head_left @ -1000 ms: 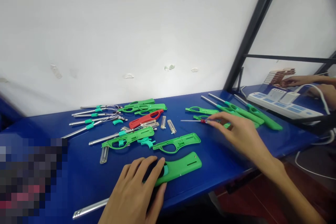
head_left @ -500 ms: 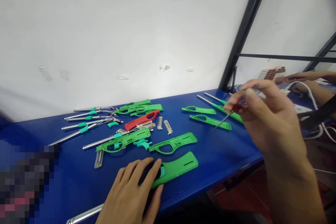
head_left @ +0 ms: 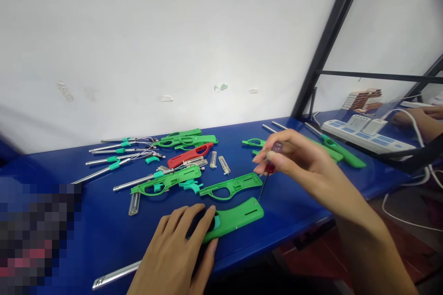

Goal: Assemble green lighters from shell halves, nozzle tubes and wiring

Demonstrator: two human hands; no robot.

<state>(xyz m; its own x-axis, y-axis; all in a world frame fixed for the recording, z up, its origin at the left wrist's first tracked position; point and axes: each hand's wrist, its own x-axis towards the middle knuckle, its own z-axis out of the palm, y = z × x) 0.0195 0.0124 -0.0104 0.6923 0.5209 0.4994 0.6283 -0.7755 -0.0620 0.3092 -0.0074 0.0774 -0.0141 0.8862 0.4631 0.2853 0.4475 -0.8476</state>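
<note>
Under my left hand [head_left: 180, 244] lies a green gas lighter [head_left: 238, 216] with a long metal barrel that comes out to the left; my fingers wrap its trigger end and press it on the blue table. My right hand [head_left: 294, 159] pinches a small screwdriver [head_left: 274, 159] by its clear and red handle. The screwdriver's thin shaft points down, its tip close to the screw hole at the lighter's right end; whether they touch I cannot tell. Just behind lie an open green half shell [head_left: 233, 186] and another half shell [head_left: 169, 180] with a metal barrel.
Further back are a red shell [head_left: 190, 156], several metal barrels with wires [head_left: 117, 159], and clear fuel tanks [head_left: 224, 165]. Finished-looking green lighters [head_left: 344, 152] and a white power strip [head_left: 367, 133] lie at right, beside a black frame post [head_left: 325, 41]. Another person's hand [head_left: 420, 120] shows beyond.
My right hand has moved left and down, bringing the screwdriver from mid-air to the lighter's right end. My left hand keeps its hold on the lighter. The view has shifted slightly.
</note>
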